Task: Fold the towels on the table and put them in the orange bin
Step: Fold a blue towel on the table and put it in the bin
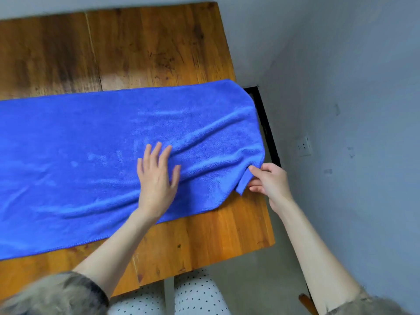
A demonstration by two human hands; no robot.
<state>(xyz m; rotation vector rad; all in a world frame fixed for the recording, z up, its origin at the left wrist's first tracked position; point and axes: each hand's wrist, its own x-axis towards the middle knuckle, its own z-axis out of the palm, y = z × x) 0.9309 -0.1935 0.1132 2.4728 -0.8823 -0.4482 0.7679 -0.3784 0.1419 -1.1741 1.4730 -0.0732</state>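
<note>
The blue towel [102, 155] is spread lengthwise across the wooden bench [159, 46], its right end draped just over the bench's edge. The left hand [156, 180] is laid flat on the cloth with fingers open and spread, apparently to pin it so it cannot slide. The near right corner is pinched by the fingers of the right hand [270, 180], likely to be lifted for a first fold. No orange bin is seen

Soft, even light, faint glare on the table [127, 71], wide-angle bending at edges, perhaps slight blur overall
</note>
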